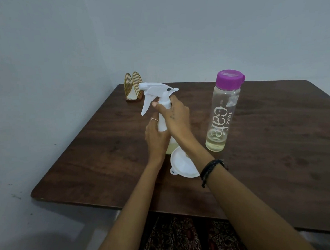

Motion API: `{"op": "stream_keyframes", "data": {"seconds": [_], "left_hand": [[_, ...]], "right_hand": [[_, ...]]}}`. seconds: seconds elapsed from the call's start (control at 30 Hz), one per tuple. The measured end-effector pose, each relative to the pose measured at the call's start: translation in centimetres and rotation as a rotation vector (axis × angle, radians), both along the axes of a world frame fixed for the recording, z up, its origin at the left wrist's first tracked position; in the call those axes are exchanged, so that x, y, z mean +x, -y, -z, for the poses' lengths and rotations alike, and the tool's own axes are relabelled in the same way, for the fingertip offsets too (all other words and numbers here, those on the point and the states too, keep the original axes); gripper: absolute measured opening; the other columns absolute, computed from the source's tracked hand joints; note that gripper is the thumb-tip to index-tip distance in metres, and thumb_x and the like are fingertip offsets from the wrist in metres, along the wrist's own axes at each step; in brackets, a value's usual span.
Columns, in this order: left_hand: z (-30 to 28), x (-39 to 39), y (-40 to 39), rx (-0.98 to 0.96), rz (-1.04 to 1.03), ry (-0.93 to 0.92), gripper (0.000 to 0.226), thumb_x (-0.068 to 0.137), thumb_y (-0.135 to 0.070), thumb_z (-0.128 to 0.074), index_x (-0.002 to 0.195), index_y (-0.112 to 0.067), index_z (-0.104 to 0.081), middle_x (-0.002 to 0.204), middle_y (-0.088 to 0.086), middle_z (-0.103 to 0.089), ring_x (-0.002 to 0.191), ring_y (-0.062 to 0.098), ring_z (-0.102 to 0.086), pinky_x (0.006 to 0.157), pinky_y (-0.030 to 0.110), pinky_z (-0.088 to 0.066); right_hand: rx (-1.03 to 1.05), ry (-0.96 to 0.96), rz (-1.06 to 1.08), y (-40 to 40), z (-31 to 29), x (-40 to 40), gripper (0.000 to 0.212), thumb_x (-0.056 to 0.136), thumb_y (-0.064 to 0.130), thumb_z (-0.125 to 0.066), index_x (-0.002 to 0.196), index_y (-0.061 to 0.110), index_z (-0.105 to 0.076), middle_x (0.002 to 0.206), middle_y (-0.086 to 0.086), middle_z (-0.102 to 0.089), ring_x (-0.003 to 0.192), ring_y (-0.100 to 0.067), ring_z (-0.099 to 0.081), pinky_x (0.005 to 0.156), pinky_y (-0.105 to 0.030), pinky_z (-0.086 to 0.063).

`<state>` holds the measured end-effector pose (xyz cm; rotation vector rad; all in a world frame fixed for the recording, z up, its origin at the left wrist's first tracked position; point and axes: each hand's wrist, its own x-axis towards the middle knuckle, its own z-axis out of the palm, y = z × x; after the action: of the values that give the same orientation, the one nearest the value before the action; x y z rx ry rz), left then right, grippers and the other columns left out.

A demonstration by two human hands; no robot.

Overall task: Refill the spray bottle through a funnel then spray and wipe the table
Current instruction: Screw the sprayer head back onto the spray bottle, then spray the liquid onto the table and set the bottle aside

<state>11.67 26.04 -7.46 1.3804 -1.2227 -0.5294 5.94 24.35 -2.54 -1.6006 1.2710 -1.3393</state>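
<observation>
A white spray bottle (161, 123) stands upright on the dark wooden table (276, 157), its trigger head (154, 92) pointing left. My left hand (156, 136) grips the bottle's body. My right hand (176, 115) wraps around the neck just under the trigger head. Pale yellow liquid shows at the bottle's base. A white funnel (183, 165) lies on its side on the table just in front of the bottle, partly hidden by my right forearm. To the right stands a clear bottle with a purple cap (223, 110), a little yellowish liquid in its bottom.
A gold wire napkin holder (133, 89) with a white napkin sits at the table's far left corner. A grey wall runs behind and to the left. The table's near edge is close to my patterned clothing (177, 237).
</observation>
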Motion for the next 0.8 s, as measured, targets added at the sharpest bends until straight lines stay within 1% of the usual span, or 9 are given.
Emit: {"op": "stream_keyframes", "data": {"seconds": [0.03,0.1,0.23,0.33,0.47,0.57,0.63,0.7,0.8], "left_hand": [[0.0,0.0,0.0,-0.025,-0.009,0.034,0.006,0.085,-0.021,-0.054,0.090,-0.017,-0.054,0.076,-0.013,-0.057,0.078,0.003,-0.057,0.069,0.018,-0.044],[0.1,0.0,0.0,-0.059,-0.037,0.103,0.007,0.091,-0.011,-0.050,0.086,-0.012,-0.055,0.071,-0.017,-0.053,0.069,-0.004,-0.054,0.062,0.008,-0.039],[-0.2,0.1,-0.2,-0.043,-0.010,0.127,0.012,0.092,-0.011,-0.048,0.095,-0.005,-0.058,0.075,-0.018,-0.053,0.071,-0.002,-0.052,0.064,0.001,-0.038],[-0.6,0.3,-0.4,0.019,0.044,0.094,0.021,0.091,-0.016,-0.051,0.108,-0.005,-0.057,0.089,-0.004,-0.062,0.078,0.003,-0.055,0.066,0.008,-0.041],[-0.5,0.9,-0.3,0.128,0.102,0.110,0.048,0.084,-0.030,-0.062,0.127,-0.015,-0.048,0.116,0.003,-0.059,0.106,0.015,-0.055,0.086,0.033,-0.047],[-0.8,1.1,-0.5,0.209,0.062,0.128,0.071,0.069,-0.052,-0.065,0.130,-0.020,-0.045,0.129,0.004,-0.052,0.121,0.023,-0.047,0.097,0.045,-0.045],[-0.6,1.0,-1.2,0.250,-0.044,0.126,0.077,0.068,-0.052,-0.070,0.132,-0.018,-0.043,0.136,0.005,-0.043,0.126,0.024,-0.038,0.099,0.042,-0.040],[-0.3,0.4,-2.6,0.194,-0.226,0.127,0.067,0.072,-0.045,-0.073,0.125,-0.015,-0.047,0.130,0.006,-0.043,0.119,0.021,-0.038,0.092,0.037,-0.040],[-0.6,-1.5,-5.2,-0.068,-0.371,0.108,0.033,0.075,-0.031,-0.073,0.099,-0.018,-0.054,0.102,0.000,-0.052,0.094,0.012,-0.043,0.078,0.027,-0.043]], "right_hand": [[-0.010,-0.001,0.033,-0.1,0.2,0.3,0.032,0.088,0.036,-0.061,0.110,0.012,-0.058,0.101,-0.008,-0.065,0.093,-0.023,-0.062,0.082,-0.041,-0.054],[-0.050,-0.011,0.091,-0.6,0.3,0.8,0.032,0.089,0.038,-0.058,0.111,0.014,-0.057,0.100,-0.006,-0.064,0.091,-0.021,-0.061,0.076,-0.034,-0.052],[-0.093,-0.099,0.163,-1.2,0.1,0.6,0.032,0.090,0.040,-0.056,0.107,0.013,-0.057,0.094,-0.002,-0.066,0.085,-0.018,-0.062,0.069,-0.031,-0.049],[-0.083,-0.156,0.118,-1.3,0.0,0.0,0.032,0.089,0.042,-0.057,0.105,0.014,-0.058,0.093,0.000,-0.066,0.084,-0.016,-0.062,0.069,-0.032,-0.050],[-0.031,-0.127,-0.032,-1.2,-0.6,-1.4,0.023,0.086,0.030,-0.064,0.101,0.013,-0.058,0.092,0.001,-0.062,0.085,-0.014,-0.059,0.066,-0.024,-0.043],[-0.050,-0.165,-0.076,-2.0,-0.3,-2.8,0.037,0.086,0.019,-0.064,0.122,0.012,-0.056,0.116,-0.003,-0.063,0.106,-0.015,-0.058,0.081,-0.022,-0.042],[-0.068,-0.192,-0.056,-2.9,0.4,-3.9,0.046,0.087,0.018,-0.062,0.131,0.011,-0.052,0.130,-0.004,-0.058,0.119,-0.016,-0.054,0.092,-0.023,-0.041],[-0.091,-0.191,-0.018,-3.8,1.4,-5.0,0.045,0.089,0.018,-0.061,0.132,0.012,-0.052,0.133,-0.004,-0.057,0.122,-0.017,-0.053,0.101,-0.030,-0.042],[-0.166,-0.142,0.059,-4.9,2.5,-6.8,0.030,0.090,0.015,-0.059,0.120,0.013,-0.061,0.119,-0.002,-0.064,0.108,-0.011,-0.059,0.094,-0.027,-0.048]]}}
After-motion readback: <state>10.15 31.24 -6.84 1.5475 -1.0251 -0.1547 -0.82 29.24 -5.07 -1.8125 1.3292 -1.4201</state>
